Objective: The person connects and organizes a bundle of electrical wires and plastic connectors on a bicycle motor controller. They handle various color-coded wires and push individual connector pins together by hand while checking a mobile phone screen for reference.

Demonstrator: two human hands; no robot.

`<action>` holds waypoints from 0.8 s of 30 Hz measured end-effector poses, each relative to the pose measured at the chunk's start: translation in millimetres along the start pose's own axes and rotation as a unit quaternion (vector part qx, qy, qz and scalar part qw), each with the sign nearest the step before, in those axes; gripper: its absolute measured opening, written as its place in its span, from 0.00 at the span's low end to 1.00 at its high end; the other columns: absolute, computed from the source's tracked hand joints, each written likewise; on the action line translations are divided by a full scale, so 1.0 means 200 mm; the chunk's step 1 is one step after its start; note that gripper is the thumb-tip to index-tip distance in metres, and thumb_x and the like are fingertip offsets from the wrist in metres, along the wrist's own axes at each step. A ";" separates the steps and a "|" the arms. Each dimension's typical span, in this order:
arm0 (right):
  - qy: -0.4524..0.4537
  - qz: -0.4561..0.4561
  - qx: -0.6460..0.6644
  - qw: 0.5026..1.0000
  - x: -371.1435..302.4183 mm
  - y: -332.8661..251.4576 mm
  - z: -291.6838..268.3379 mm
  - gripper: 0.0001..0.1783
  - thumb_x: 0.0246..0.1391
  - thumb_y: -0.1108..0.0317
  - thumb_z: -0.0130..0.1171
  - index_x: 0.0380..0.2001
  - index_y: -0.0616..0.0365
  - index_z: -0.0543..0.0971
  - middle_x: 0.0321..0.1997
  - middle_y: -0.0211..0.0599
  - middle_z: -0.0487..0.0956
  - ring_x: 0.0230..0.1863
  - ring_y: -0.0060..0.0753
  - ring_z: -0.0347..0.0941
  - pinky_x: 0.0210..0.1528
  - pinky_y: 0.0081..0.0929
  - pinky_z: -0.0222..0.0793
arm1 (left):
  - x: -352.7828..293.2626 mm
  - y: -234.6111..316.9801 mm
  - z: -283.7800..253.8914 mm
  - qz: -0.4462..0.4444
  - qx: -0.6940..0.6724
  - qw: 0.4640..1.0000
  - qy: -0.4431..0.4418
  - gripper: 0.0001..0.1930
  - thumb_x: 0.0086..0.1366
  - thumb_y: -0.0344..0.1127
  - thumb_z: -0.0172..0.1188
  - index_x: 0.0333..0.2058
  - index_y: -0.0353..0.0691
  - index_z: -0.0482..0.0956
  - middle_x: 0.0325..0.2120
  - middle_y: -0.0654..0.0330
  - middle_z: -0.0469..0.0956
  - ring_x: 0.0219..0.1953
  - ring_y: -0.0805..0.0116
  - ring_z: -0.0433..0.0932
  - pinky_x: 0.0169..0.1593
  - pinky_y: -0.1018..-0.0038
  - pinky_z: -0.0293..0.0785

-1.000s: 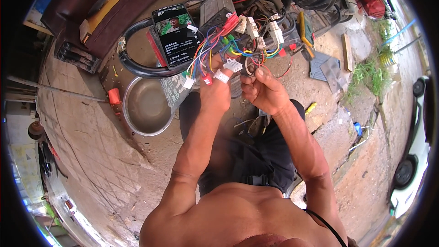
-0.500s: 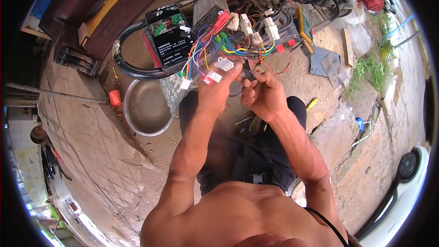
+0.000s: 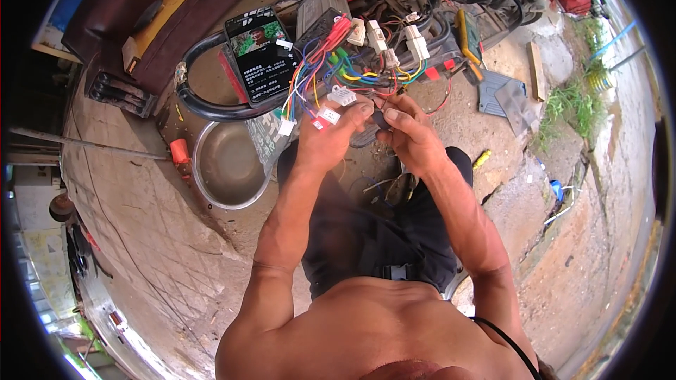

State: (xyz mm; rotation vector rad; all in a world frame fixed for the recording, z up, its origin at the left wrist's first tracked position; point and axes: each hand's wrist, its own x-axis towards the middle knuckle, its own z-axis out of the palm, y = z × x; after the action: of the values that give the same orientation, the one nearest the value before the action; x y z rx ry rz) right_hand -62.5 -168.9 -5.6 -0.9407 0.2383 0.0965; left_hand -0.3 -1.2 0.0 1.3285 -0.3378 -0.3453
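My right hand (image 3: 412,135) pinches a small black connector (image 3: 380,119) between thumb and fingers. Close beside it, the thumb and fingers of my left hand (image 3: 325,142) are pressed together near thin wires; what they hold is hidden. A clear-white plug (image 3: 343,96) and a white-tagged plug (image 3: 328,115) lie against the back of my left hand. Another white plug (image 3: 286,127) hangs to its left on thin coloured wires (image 3: 301,88). Beyond my hands spreads a wiring bundle with red sleeves (image 3: 336,30), green and yellow wires, and several white connectors (image 3: 417,43).
A phone (image 3: 260,56) with a lit screen rests by a curved black tube (image 3: 211,109). A metal basin (image 3: 231,165) stands on the ground at left. A finned metal box (image 3: 322,5) sits behind the wires. At right are a yellow-edged meter (image 3: 468,34) and a grey plate (image 3: 501,95).
My right thumb has straightened over the black connector, which shows more plainly now. My left hand has shifted slightly left and nearer to me, its fingertips still close to the right hand.
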 end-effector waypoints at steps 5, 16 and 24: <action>-0.042 -0.024 -0.032 0.998 0.02 0.01 0.01 0.22 0.56 0.66 0.65 0.53 0.59 0.77 0.44 0.30 0.81 0.42 0.23 0.75 0.43 0.23 0.69 | -0.01 0.03 0.01 0.004 0.031 0.999 -0.004 0.08 0.70 0.33 0.63 0.39 0.34 0.83 0.27 0.65 0.80 0.28 0.78 0.73 0.34 0.79 0.71; -0.039 0.014 -0.015 0.999 0.02 -0.03 0.00 0.14 0.56 0.67 0.53 0.44 0.59 0.79 0.36 0.35 0.81 0.36 0.30 0.78 0.39 0.29 0.72 | -0.01 0.01 -0.03 -0.007 0.111 0.993 0.036 0.09 0.71 0.36 0.62 0.37 0.36 0.81 0.27 0.66 0.78 0.28 0.77 0.73 0.34 0.77 0.71; -0.032 0.013 -0.024 0.999 0.00 -0.04 -0.03 0.16 0.56 0.67 0.53 0.47 0.58 0.77 0.39 0.34 0.81 0.39 0.29 0.78 0.40 0.27 0.71 | 0.02 0.08 -0.03 -0.141 0.193 0.971 -0.010 0.09 0.71 0.38 0.61 0.40 0.38 0.82 0.32 0.66 0.81 0.34 0.77 0.79 0.35 0.77 0.74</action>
State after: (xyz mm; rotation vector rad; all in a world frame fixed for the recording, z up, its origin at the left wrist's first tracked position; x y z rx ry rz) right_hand -62.2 -177.7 -2.4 -0.9801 0.1900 0.1573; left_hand 6.4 5.5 15.4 1.7624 -0.2390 -0.5507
